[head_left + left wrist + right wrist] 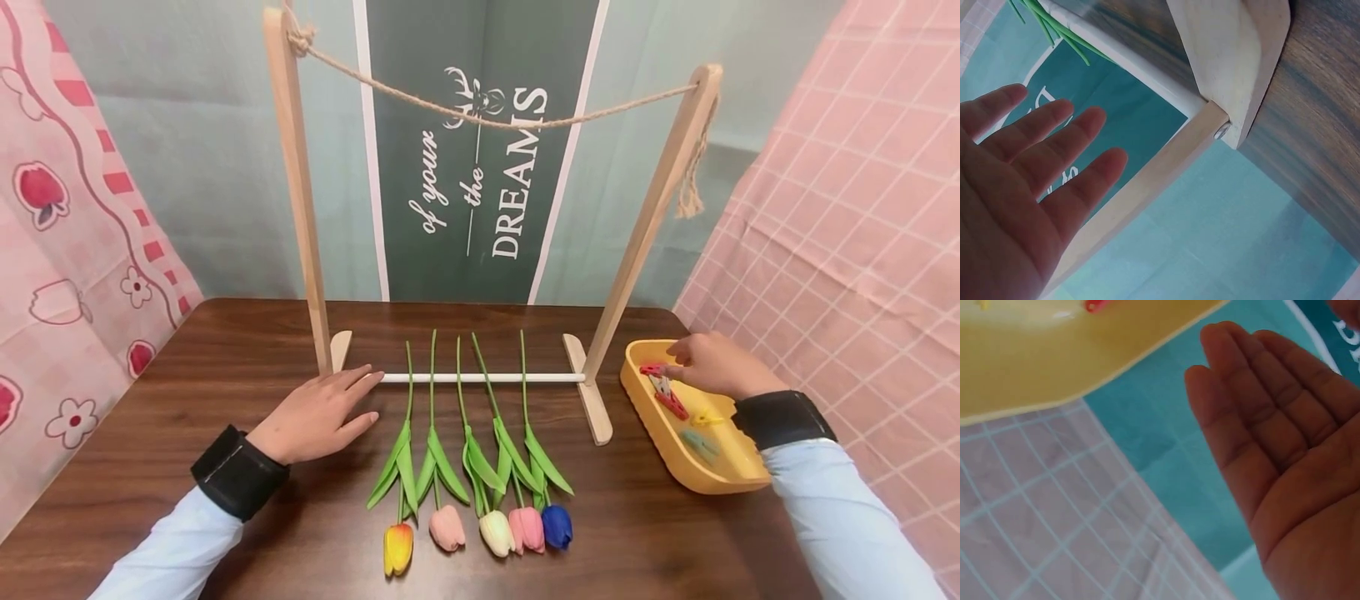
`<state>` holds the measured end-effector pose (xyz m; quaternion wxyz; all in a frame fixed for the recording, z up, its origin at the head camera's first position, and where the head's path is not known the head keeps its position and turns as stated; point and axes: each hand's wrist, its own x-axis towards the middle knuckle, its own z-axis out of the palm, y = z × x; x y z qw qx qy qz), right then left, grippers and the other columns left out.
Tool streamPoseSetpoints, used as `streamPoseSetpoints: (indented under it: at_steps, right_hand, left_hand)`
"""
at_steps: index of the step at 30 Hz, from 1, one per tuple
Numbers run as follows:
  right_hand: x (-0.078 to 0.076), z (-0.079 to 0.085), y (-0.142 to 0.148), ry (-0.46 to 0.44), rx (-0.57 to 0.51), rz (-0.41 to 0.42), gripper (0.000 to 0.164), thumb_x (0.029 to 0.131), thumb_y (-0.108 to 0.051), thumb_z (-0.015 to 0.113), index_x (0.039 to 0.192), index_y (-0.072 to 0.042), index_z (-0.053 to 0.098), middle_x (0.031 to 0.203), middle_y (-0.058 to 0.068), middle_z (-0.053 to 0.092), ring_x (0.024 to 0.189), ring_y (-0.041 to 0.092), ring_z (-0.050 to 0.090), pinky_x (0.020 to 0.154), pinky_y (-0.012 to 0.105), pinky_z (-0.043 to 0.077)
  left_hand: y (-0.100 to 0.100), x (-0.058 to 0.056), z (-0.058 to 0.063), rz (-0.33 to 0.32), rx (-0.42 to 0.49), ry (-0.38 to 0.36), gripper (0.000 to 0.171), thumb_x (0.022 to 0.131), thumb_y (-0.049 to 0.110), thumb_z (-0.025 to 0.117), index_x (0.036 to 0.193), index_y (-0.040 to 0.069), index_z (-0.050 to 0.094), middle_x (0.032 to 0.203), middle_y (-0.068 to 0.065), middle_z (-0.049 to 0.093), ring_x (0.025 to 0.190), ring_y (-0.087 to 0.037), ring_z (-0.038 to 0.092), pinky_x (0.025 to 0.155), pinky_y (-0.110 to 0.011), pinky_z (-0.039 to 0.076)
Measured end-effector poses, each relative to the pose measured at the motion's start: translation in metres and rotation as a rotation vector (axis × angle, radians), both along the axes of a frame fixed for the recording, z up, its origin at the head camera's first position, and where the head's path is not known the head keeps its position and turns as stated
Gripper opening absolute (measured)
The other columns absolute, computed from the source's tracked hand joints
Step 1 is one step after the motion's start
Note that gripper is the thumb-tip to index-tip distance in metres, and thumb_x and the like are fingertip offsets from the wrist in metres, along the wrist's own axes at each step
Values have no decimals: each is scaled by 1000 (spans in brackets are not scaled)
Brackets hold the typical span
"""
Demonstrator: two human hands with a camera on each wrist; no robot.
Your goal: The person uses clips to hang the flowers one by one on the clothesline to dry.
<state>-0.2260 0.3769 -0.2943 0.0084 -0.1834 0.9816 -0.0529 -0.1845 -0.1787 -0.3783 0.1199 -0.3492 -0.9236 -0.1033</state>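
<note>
My right hand point(716, 367) hovers over the far side of a yellow plastic basket point(651, 437), its fingertips close to a red clothespin point(670, 400). Nothing shows in its palm in the right wrist view. A yellow clothespin point(707, 418) and a pale green one point(700, 447) lie lower in the basket. With fingers extended, my left hand point(322, 417) is at the left end of a white rod point(480, 378), beside the wooden stand's left post point(300, 192). Several artificial tulips lie in a row across the rod, among them an orange-yellow tulip point(398, 550) and a blue tulip point(557, 527).
A twine rope point(517, 125) sags between the tops of the left post and the right post point(652, 225). The right foot point(588, 392) stands just left of the basket. Cloth hangs behind and on both sides of the brown table point(247, 333).
</note>
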Motion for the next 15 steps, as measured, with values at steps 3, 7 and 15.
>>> streamPoseSetpoints:
  at_steps: [3, 7, 15]
  right_hand:
    - [-9, -8, 6, -29, 15, -14, 15, 83, -18, 72, 80, -4, 71, 71, 5, 64, 64, 22, 58, 59, 39, 49]
    - [-19, -19, 13, -58, 17, -57, 27, 82, -17, 73, 60, -12, 58, 55, -7, 40, 52, 13, 38, 49, 29, 30]
    - [-34, -39, 16, -121, 44, -227, 38, 76, -26, 76, 54, -12, 49, 55, -4, 34, 49, 15, 33, 45, 28, 26]
  left_hand:
    - [0, 0, -1, 5, -1, -10, 55, 95, 34, 60, 139, 2, 50, 136, -24, 52, 121, -37, 53, 96, -54, 45]
    - [1, 0, -2, 10, 0, -27, 56, 95, 36, 59, 140, 3, 50, 136, -23, 51, 122, -36, 53, 97, -54, 44]
    - [0, 0, -2, 5, 9, -35, 54, 96, 34, 58, 140, 3, 49, 137, -23, 51, 122, -37, 52, 96, -55, 44]
